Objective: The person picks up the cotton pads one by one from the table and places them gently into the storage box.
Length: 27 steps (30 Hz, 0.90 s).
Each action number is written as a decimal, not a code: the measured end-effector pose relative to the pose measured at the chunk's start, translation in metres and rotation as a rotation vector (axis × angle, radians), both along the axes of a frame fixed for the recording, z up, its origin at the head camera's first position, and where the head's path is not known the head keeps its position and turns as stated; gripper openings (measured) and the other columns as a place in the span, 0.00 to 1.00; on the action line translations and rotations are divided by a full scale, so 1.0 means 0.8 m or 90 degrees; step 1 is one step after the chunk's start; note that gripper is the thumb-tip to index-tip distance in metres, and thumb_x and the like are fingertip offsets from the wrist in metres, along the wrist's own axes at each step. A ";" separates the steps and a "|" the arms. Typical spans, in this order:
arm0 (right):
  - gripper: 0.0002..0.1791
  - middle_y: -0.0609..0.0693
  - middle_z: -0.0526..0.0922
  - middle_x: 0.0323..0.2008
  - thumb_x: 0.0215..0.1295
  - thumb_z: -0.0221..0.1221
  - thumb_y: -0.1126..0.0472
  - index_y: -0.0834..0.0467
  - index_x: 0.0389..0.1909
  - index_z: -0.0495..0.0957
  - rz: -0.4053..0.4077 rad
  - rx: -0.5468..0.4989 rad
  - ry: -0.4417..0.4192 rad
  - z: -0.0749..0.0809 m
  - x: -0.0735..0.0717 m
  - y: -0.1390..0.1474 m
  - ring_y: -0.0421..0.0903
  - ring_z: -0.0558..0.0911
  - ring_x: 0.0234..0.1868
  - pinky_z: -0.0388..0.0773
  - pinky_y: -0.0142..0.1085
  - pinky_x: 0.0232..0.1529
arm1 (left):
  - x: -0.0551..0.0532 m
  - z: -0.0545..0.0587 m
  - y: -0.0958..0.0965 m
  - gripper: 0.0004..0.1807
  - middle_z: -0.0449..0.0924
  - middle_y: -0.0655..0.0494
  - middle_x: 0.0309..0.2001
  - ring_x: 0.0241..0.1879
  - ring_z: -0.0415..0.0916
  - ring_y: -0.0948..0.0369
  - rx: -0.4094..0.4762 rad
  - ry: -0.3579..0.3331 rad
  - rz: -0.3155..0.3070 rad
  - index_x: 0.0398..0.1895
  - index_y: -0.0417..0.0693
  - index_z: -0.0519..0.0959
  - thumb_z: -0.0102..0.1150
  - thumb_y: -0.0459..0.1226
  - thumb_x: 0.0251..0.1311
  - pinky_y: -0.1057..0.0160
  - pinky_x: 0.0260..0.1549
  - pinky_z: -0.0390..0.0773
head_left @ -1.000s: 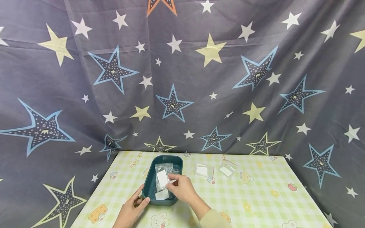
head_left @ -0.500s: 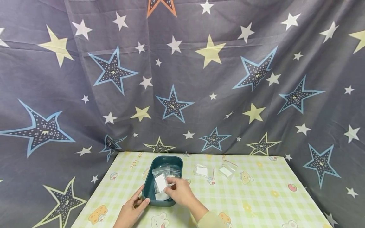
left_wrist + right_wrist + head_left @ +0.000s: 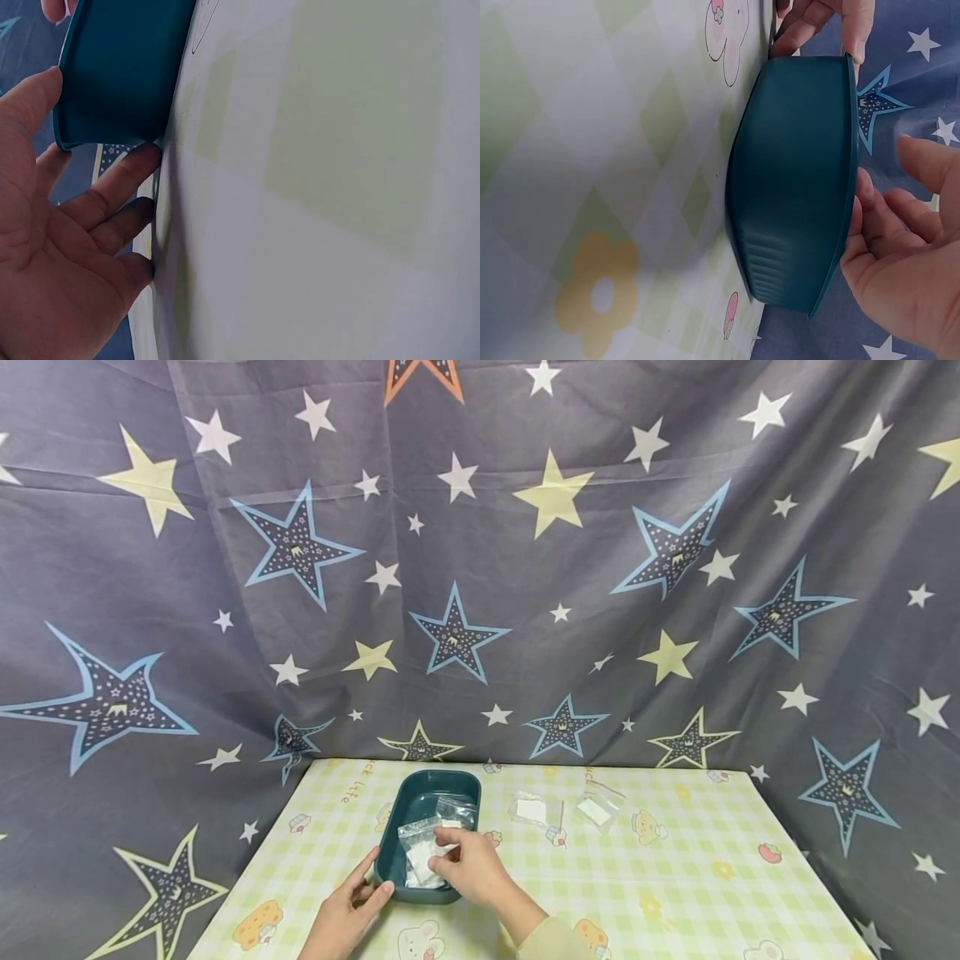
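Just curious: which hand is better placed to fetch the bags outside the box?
Probably the right hand, once free: it is nearer both bags, while the left hand touches the box from the left.

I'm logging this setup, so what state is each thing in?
Tray, upright, lidless, holding clear bags
Left hand, touching the tray's near-left corner
Right hand, fingers at a bag in the tray; grip unclear
Left table bag, lying down, seal unclear
Right table bag, lying down, seal unclear
Tablecloth, spread out
Curtain, hanging
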State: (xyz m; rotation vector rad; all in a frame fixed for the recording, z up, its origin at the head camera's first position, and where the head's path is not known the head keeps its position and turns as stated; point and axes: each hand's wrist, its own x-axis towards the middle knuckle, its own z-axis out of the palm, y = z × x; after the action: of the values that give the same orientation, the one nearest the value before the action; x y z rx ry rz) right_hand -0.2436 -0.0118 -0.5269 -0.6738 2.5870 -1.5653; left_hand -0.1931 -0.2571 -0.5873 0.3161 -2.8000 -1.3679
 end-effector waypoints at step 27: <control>0.23 0.57 0.91 0.53 0.68 0.70 0.60 0.59 0.63 0.85 0.003 -0.010 -0.007 0.000 0.000 0.001 0.35 0.88 0.39 0.42 0.75 0.78 | 0.003 0.003 0.003 0.44 0.89 0.41 0.57 0.55 0.89 0.48 -0.001 0.006 -0.001 0.84 0.64 0.65 0.64 0.64 0.68 0.36 0.61 0.80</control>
State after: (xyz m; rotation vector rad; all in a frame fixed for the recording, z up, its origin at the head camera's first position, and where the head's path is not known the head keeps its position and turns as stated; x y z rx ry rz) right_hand -0.2433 -0.0113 -0.5268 -0.6713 2.5663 -1.5843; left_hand -0.1905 -0.2547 -0.5849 0.3078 -2.7945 -1.3629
